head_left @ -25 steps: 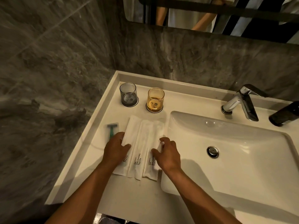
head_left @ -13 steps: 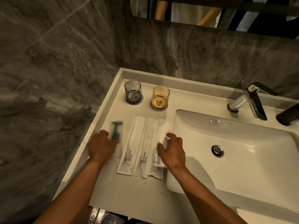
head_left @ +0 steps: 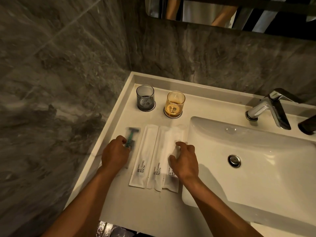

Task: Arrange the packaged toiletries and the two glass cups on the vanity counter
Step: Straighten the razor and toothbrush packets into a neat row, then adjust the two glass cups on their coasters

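On the white vanity counter (head_left: pixel 119 199) lie three white toothbrush packets side by side: the left packet (head_left: pixel 144 156), the middle packet (head_left: pixel 159 159) and the right packet (head_left: pixel 172 183). Left of them lies a green razor in a clear wrapper (head_left: pixel 130 136). My left hand (head_left: pixel 115 153) rests on the razor wrapper's lower part, fingers curled on it. My right hand (head_left: pixel 185 160) lies with spread fingers on the right packet. Behind stand a grey glass cup (head_left: pixel 145 97) and an amber glass cup (head_left: pixel 175 104), each on a dark coaster.
A white basin (head_left: pixel 256 159) with a drain fills the right side. A chrome tap (head_left: pixel 271 108) stands behind it, and a dark bottle (head_left: pixel 307 124) is at the right edge. Grey marble walls close in on the left and back. A mirror hangs above.
My left hand moved left off the packets onto the razor wrapper. My right hand stayed on the right packet. The view shifted left and slightly closer.
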